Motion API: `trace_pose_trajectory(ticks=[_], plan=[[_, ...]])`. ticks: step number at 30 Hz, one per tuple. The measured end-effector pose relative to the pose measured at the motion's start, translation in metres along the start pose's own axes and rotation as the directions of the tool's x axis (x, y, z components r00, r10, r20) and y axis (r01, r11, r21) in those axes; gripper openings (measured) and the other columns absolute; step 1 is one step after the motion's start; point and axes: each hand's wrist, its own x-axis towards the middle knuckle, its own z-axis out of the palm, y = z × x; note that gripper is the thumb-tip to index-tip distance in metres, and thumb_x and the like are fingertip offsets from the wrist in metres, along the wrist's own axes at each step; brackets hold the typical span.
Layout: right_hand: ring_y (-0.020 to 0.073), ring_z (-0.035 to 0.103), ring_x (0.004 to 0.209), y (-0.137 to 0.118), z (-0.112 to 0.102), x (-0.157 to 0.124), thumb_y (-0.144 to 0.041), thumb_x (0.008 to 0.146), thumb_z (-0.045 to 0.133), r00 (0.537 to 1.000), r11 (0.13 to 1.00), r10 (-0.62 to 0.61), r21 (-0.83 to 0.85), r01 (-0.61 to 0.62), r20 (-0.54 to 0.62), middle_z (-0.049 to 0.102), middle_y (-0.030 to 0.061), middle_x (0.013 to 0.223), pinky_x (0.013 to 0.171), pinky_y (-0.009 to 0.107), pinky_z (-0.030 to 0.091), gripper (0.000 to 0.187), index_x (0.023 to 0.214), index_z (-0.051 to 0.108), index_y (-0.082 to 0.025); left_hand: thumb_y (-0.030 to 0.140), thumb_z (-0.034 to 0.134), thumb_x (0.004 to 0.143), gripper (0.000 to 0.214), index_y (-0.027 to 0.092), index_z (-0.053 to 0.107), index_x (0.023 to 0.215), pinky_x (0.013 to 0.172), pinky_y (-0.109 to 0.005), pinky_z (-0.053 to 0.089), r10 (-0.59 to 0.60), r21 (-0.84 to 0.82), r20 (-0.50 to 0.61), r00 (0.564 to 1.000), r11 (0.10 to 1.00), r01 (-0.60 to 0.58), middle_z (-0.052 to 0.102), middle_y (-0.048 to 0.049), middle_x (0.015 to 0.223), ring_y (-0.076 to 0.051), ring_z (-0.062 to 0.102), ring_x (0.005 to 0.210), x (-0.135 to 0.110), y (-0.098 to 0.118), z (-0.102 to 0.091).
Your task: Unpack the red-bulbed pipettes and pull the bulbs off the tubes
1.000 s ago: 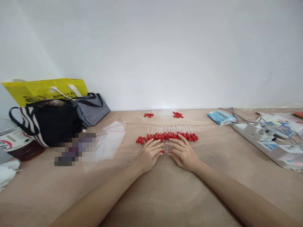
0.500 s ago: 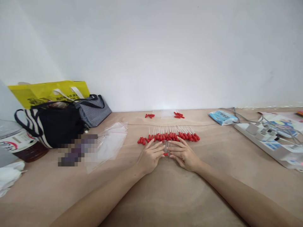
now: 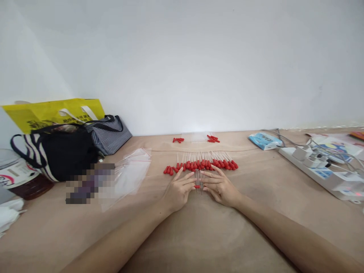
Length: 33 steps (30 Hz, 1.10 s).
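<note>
My left hand [image 3: 178, 191] and my right hand [image 3: 223, 188] face each other on the table with fingertips almost meeting. Several thin clear glass tubes [image 3: 198, 178] stand out between them, gripped by the fingers of both hands. A small red rubber bulb [image 3: 197, 186] is pinched at my left fingertips, its open end toward the tubes; whether it sits on one cannot be told. Just beyond the fingers lies a row of droppers [image 3: 203, 163] with red bulbs toward me and clear stems pointing away. Loose red bulbs [image 3: 168, 170] lie at the row's left end.
Farther back, clear glass tubes [image 3: 198, 137] lie between two small heaps of red bulbs. Clear zip bags [image 3: 133, 170], a black bag [image 3: 66, 153], a striped bag [image 3: 109, 134] and a bottle [image 3: 17, 174] are at left. A power strip [image 3: 327, 172] and blue tissue pack [image 3: 264, 141] are at right.
The whole view has shifted slightly, so table items appear a little farther left. Both hands keep nearly the same pose around the tubes and bulb; the red bulb shows slightly more clearly.
</note>
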Motion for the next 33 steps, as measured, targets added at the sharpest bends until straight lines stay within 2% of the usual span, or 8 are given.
trace_pose_trajectory(ticks=[5,9,11,14,20,22,28,33], plan=[[0.0208,0.055,0.101,0.017,-0.007,-0.014,-0.025,0.085,0.044,0.986,0.988,0.144,-0.041,-0.148,-0.088,0.067,0.0042,0.093,0.09,0.046,0.038,0.022,0.094,0.064,-0.024,0.016,0.04,0.085,0.023,0.018,0.063,0.083,0.095,-0.049,0.036,-0.099,0.031,-0.088,0.991,0.994,0.102,0.066,-0.0063,0.094,-0.021,0.054,0.104,-0.011,-0.013,-0.009],[0.0158,0.058,0.067,0.022,-0.004,-0.019,-0.033,0.086,0.041,0.948,0.944,0.305,-0.102,-0.314,-0.09,0.062,0.0048,0.075,0.061,0.03,0.047,0.028,0.099,0.064,-0.024,0.023,0.044,0.085,0.019,0.02,0.062,0.087,0.078,-0.033,0.048,-0.184,0.004,-0.157,0.97,0.982,0.187,0.061,-0.0058,0.086,-0.017,0.057,0.087,-0.01,-0.012,-0.013],[0.0138,0.055,0.06,0.022,-0.001,-0.019,-0.03,0.086,0.038,0.93,0.925,0.359,-0.103,-0.365,-0.074,0.056,0.0039,0.07,0.056,0.027,0.046,0.032,0.107,0.06,-0.022,0.023,0.043,0.085,0.02,0.02,0.062,0.09,0.071,-0.028,0.049,-0.284,-0.011,-0.228,0.931,0.957,0.29,0.056,-0.0053,0.082,-0.014,0.056,0.077,-0.008,-0.015,-0.014],[0.0138,0.056,0.064,0.025,0.0,-0.018,-0.022,0.085,0.035,0.927,0.926,0.37,-0.052,-0.373,-0.056,0.054,0.0045,0.073,0.061,0.027,0.048,0.035,0.113,0.055,-0.017,0.021,0.042,0.083,0.023,0.017,0.062,0.095,0.069,-0.028,0.048,-0.415,0.002,-0.337,0.845,0.897,0.442,0.051,-0.0062,0.084,-0.015,0.055,0.077,-0.009,-0.029,-0.016],[0.0148,0.059,0.069,0.031,0.001,-0.017,-0.015,0.079,0.039,0.925,0.93,0.367,0.031,-0.366,-0.093,0.06,0.0058,0.08,0.063,0.027,0.049,0.028,0.096,0.061,-0.018,0.022,0.048,0.077,0.026,0.014,0.061,0.098,0.057,-0.024,0.049,-0.586,-0.051,-0.405,0.702,0.781,0.623,0.052,-0.0044,0.078,-0.012,0.054,0.062,-0.016,-0.065,-0.026],[0.0149,0.059,0.068,0.03,0.003,-0.016,-0.015,0.078,0.041,0.917,0.924,0.381,0.031,-0.38,-0.113,0.061,0.0052,0.079,0.061,0.026,0.049,0.024,0.09,0.062,-0.018,0.025,0.05,0.076,0.028,0.013,0.06,0.098,0.054,-0.023,0.048,-0.605,-0.064,-0.388,0.695,0.77,0.634,0.054,-0.0031,0.074,-0.011,0.053,0.058,-0.014,-0.07,-0.026],[0.0133,0.057,0.065,0.021,0.01,-0.009,-0.015,0.078,0.042,0.902,0.917,0.398,0.05,-0.395,-0.166,0.059,0.0054,0.077,0.059,0.025,0.048,0.021,0.079,0.063,-0.018,0.032,0.054,0.073,0.028,0.013,0.061,0.093,0.065,-0.028,0.049,-0.634,-0.048,-0.248,0.733,0.763,0.644,0.063,-0.0051,0.077,-0.014,0.058,0.066,-0.004,-0.068,-0.021],[0.0134,0.056,0.068,0.01,0.011,-0.005,-0.018,0.079,0.044,0.926,0.928,0.37,0.075,-0.364,-0.077,0.056,0.0077,0.084,0.061,0.026,0.049,0.019,0.083,0.062,-0.017,0.038,0.047,0.078,0.033,0.012,0.062,0.093,0.061,-0.026,0.05,-0.659,-0.064,-0.168,0.733,0.749,0.659,0.067,-0.0053,0.073,-0.016,0.062,0.065,-0.004,-0.065,-0.019]])
